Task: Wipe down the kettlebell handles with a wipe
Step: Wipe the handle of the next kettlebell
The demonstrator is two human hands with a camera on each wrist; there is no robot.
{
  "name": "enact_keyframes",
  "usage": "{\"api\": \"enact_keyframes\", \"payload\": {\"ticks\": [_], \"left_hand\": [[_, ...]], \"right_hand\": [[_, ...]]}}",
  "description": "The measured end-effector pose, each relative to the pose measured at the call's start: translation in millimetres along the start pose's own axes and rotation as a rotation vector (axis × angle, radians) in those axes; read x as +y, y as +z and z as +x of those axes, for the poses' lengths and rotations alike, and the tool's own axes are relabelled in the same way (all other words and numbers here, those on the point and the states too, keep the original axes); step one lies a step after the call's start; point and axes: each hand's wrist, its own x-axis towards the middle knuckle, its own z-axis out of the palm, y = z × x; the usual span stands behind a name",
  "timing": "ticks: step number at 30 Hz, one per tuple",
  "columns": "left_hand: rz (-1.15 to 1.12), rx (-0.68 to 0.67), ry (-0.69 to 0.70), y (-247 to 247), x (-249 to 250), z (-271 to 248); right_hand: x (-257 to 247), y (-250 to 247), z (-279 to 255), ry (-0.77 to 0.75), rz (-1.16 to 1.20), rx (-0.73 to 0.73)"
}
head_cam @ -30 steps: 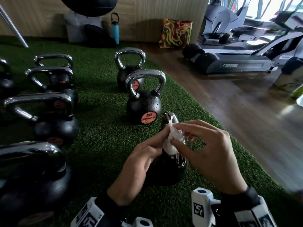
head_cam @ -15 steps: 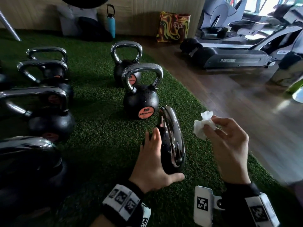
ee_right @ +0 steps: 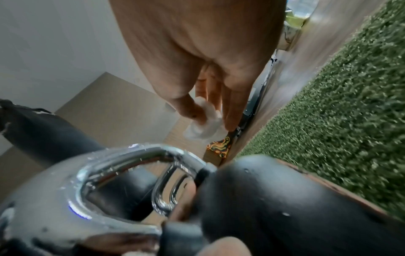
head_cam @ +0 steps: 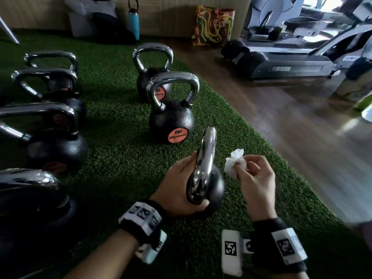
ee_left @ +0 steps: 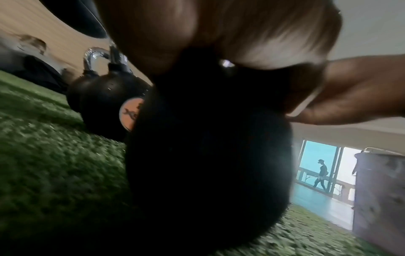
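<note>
A small black kettlebell [head_cam: 215, 188] with a chrome handle [head_cam: 208, 156] stands on the green turf, handle edge-on to me. My left hand [head_cam: 181, 184] holds it from the left, fingers up along the handle's side and thumb curled round the near base. In the left wrist view the palm [ee_left: 219, 26] lies over the dark kettlebell [ee_left: 208, 147]. My right hand [head_cam: 255, 178] pinches a crumpled white wipe [head_cam: 235, 164] just right of the handle, not touching it. The right wrist view shows the wipe [ee_right: 203, 126] at the fingertips above the wet handle [ee_right: 122, 164].
A "20" kettlebell [head_cam: 171, 121] with a droplet-covered handle stands just beyond, another [head_cam: 153, 57] behind it. Several larger kettlebells [head_cam: 54, 150] line the left. Wood floor [head_cam: 281, 127] borders the turf on the right, with a treadmill [head_cam: 281, 63], bag [head_cam: 213, 25] and bottle [head_cam: 134, 21] farther back.
Both hands had the wipe on the handle. My right hand drew the wipe off to the right; my left hand moved to the kettlebell's left side and now wraps its thumb round it.
</note>
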Motion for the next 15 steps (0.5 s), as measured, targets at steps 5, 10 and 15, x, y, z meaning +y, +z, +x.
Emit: {"api": "enact_keyframes", "payload": {"ticks": [5, 10, 15], "left_hand": [[-0.043, -0.077, 0.049, -22.9, 9.3, -2.5], [-0.118, 0.06, 0.14, -15.0, 15.8, -3.8], [-0.049, 0.101, 0.181, -9.9, 12.7, -4.8]], "right_hand": [[8.3, 31.9, 3.4, -0.003, -0.143, 0.127], [-3.1, 59.6, 16.1, 0.063, -0.215, -0.027], [-10.0, 68.9, 21.6, 0.005, -0.19, -0.023]]}}
